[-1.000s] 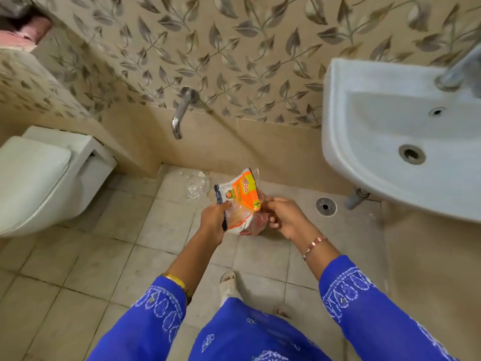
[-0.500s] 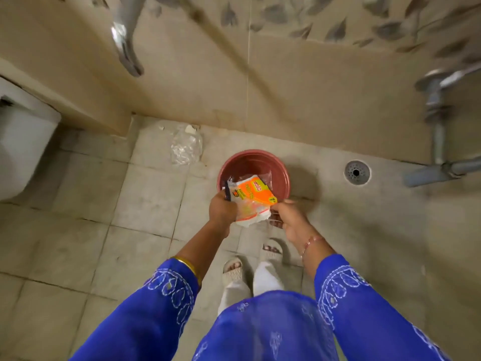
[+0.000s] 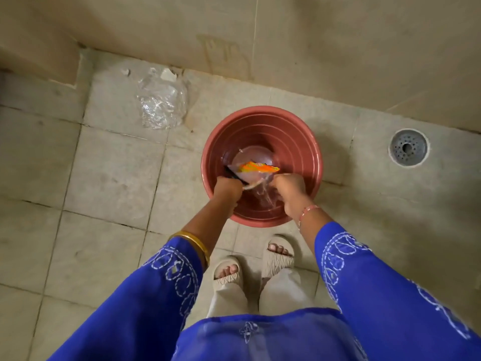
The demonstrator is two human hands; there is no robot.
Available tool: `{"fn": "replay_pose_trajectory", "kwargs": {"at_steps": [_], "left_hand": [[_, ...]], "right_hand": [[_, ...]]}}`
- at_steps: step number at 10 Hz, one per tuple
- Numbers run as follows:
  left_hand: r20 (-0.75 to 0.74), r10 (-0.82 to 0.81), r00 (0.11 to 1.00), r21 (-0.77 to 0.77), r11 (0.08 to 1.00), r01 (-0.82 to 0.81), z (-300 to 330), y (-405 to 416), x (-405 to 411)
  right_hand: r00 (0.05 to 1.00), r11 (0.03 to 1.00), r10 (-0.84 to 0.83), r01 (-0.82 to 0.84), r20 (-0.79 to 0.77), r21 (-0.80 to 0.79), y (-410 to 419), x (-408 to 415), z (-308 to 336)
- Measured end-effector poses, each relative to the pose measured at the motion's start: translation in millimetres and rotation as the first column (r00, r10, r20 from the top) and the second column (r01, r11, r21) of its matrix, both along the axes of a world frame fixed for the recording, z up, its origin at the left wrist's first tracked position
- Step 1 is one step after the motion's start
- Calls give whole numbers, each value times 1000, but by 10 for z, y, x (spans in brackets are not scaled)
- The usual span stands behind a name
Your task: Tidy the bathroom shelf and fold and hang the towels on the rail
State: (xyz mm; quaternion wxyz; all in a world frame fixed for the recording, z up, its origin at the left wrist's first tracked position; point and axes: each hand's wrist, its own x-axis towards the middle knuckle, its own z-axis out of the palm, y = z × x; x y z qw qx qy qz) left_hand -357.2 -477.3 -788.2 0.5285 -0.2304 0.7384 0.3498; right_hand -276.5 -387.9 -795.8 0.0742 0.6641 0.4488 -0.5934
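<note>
A clear plastic packet with an orange and yellow label [image 3: 256,169] hangs low inside a reddish-brown plastic tub [image 3: 294,142] on the floor tiles. My left hand [image 3: 227,190] grips the packet's left edge. My right hand [image 3: 289,186] pinches its right edge. Both hands reach down over the tub's near rim. The packet lies nearly flat, its label facing up. No towel, shelf or rail is in view.
A crumpled clear plastic bag [image 3: 162,100] lies on the tiles left of the tub, close to the beige wall. A round metal floor drain [image 3: 408,147] sits to the right. My feet in cream slippers [image 3: 253,264] stand just behind the tub.
The view has tipped from the wall and basin down to the floor. Both hands have lowered the packet from chest height into the tub, and it has turned from upright to nearly flat.
</note>
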Motion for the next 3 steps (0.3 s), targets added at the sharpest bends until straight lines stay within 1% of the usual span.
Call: {"fn": "replay_pose_trajectory", "kwargs": {"at_steps": [1,2,3], "left_hand": [[-72,-16,997,-14,1000,15,68,-27,-56],[-113,-44,993,-18,999,43,321,7,-77],[-111,-58,992,20,998,60,739,80,7]], "right_hand": [[1000,996,29,-29,9,81,13,-28,79],[998,995,60,-62,24,74,71,-43,351],[996,989,84,-84,8,120,117,2,715]]}}
